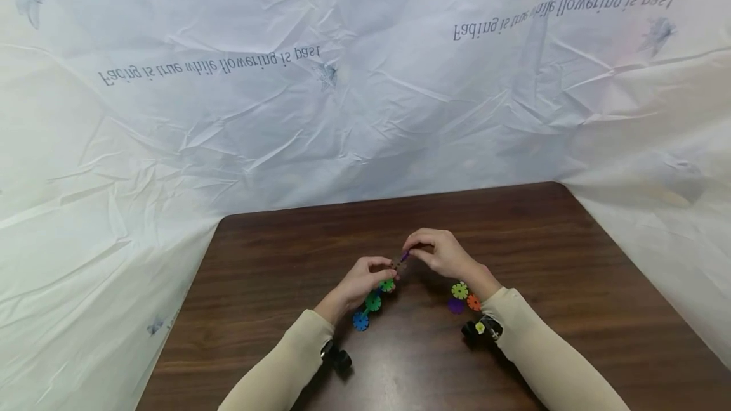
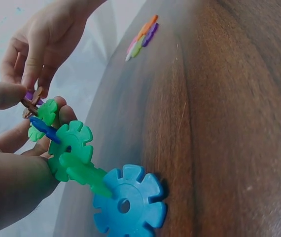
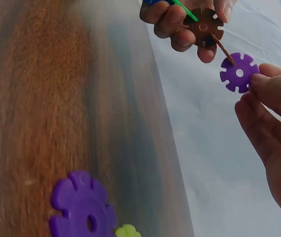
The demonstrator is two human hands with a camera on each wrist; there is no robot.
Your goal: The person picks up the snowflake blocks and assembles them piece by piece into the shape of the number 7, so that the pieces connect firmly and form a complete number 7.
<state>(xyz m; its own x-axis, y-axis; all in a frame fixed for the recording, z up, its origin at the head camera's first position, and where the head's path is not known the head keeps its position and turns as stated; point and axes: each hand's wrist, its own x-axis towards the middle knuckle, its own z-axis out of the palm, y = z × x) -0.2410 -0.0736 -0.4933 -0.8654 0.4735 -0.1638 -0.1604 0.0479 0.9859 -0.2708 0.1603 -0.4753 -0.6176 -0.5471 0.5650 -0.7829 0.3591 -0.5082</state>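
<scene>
My left hand (image 1: 362, 281) grips a chain of notched plastic discs near its far end, thumb and fingers on the brown disc (image 3: 195, 33). Down toward my body the chain runs through green discs (image 2: 76, 136) and a small blue one to a large blue disc (image 2: 143, 202) at its near end. My right hand (image 1: 442, 254) pinches a purple disc (image 3: 230, 76) by its edge between thumb and finger. A second brown disc (image 3: 223, 48), seen edge-on, spans from the first brown disc to the purple one, meeting its rim.
On the dark wooden table (image 1: 274, 271), below my right wrist, lie loose discs: a yellow-green one (image 1: 459, 285), an orange one (image 1: 473, 302), a purple one (image 1: 455, 306) and a paler one partly hidden. White printed sheeting (image 1: 365, 113) hangs behind and beside the table.
</scene>
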